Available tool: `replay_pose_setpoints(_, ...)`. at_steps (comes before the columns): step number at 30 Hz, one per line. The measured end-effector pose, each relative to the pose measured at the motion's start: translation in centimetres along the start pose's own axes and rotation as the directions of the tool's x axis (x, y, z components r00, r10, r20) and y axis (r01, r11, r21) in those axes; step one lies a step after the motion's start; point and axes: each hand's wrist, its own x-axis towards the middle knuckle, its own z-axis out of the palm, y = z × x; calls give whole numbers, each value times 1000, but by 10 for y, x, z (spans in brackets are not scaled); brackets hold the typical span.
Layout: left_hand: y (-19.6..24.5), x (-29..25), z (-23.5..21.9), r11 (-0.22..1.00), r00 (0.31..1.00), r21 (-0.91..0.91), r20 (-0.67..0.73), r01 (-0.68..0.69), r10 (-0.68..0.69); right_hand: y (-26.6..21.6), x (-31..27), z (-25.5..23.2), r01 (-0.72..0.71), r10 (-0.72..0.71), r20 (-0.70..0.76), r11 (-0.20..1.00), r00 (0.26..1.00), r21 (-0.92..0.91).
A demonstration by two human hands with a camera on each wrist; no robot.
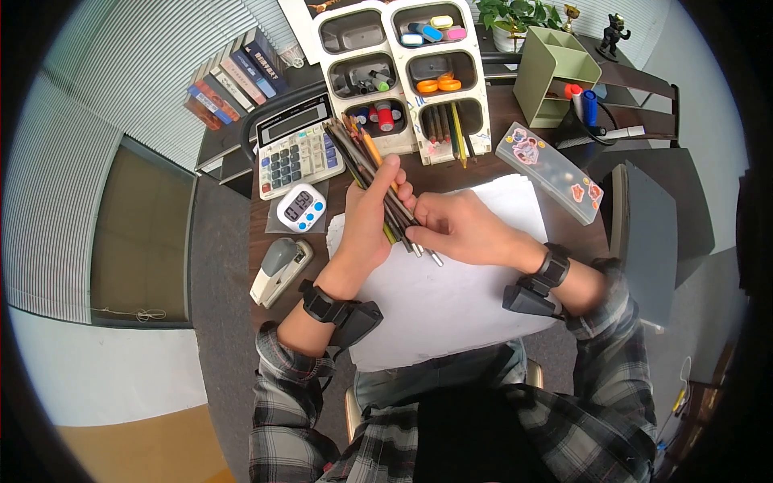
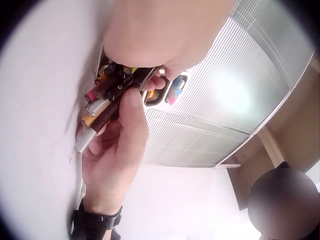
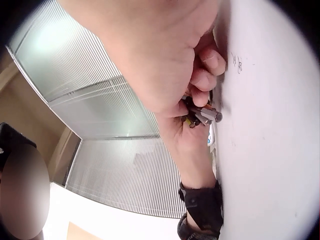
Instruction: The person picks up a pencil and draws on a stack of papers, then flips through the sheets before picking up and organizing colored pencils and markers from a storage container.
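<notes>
A bundle of pencils (image 1: pixel 372 165) slants over the white paper (image 1: pixel 451 306), gripped by my left hand (image 1: pixel 369 217) with the thumb along its top. My right hand (image 1: pixel 467 228) pinches at the lower ends of the bundle, thumb and curled fingers on one or more pencils; exactly how many is hidden. In the left wrist view, the pencil ends (image 2: pixel 100 105) fan out between both hands, with silver, red and orange ends showing. The right wrist view shows several pencil ends (image 3: pixel 202 116) beneath my right fingers (image 3: pixel 202 80).
Behind the paper stands a white organizer (image 1: pixel 403 149) with erasers, orange scissors, markers and more pencils. A calculator (image 1: pixel 298 161), timer (image 1: pixel 302 207) and stapler (image 1: pixel 280 272) lie left. On the right are a pencil case (image 1: pixel 551 171), green holder (image 1: pixel 535 80) and pen cup with markers (image 1: pixel 576 129).
</notes>
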Motion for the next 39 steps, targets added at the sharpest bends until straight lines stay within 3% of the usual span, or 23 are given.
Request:
replay_pose_setpoints(4, -2, 1, -1, 1000, 1000, 30, 9, -8, 8, -2, 1, -3, -27, 27, -20, 1000, 999, -11)
replay_pose_setpoints(12, -3, 3, -5, 999, 1000, 46, -7, -14, 14, 6, 4, 1, -64, 75, -71, 988, 995, 140)
replay_pose_setpoints(21, -3, 2, -1, 998, 998, 33, -42, -45, 47, -7, 4, -7, -165, 170, -23, 977, 985, 139)
replay_pose_setpoints(30, -2, 0, -3, 997, 1000, 73, 9, 12, -12, 2, 4, -4, 29, -21, -152, 998, 988, 55)
replay_pose_setpoints(37, -2, 0, 0, 996, 998, 74, 20, -53, 52, -2, 3, -5, 19, -18, -174, 1000, 985, 4)
replay_pose_setpoints(39, 1, -3, 4, 991, 998, 115, 35, -62, 58, 1, 3, -2, 3, 14, -210, 997, 978, 82)
